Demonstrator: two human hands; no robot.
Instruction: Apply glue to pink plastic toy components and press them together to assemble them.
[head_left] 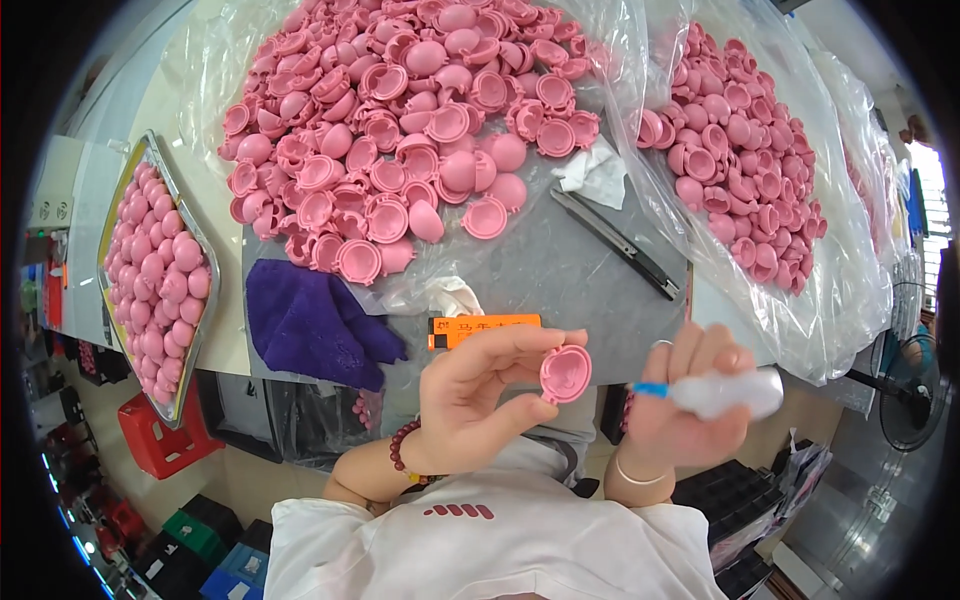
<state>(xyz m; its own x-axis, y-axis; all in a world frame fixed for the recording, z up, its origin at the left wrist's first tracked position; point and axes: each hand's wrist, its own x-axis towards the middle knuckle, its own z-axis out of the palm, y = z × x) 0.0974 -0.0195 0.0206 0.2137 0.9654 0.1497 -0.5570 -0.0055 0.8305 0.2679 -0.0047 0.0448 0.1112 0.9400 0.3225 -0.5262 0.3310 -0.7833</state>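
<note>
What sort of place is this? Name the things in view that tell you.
Probably a small workshop bench for hand assembly: heaps of pink plastic half-shells on clear bags, a metal tray of finished pink balls, and stacked crates on the floor.

pink half-shell (pixel 566 374) in left hand (pixel 470 395), glue bottle (pixel 722 392) in right hand (pixel 690 405)

Left hand (pixel 470 395) raised near the chest, fingers curled in a pinch; right hand (pixel 690 400) beside it, fist closed, wrist bent.

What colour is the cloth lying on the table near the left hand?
The cloth is dark purple, seen best in the head view.
</note>
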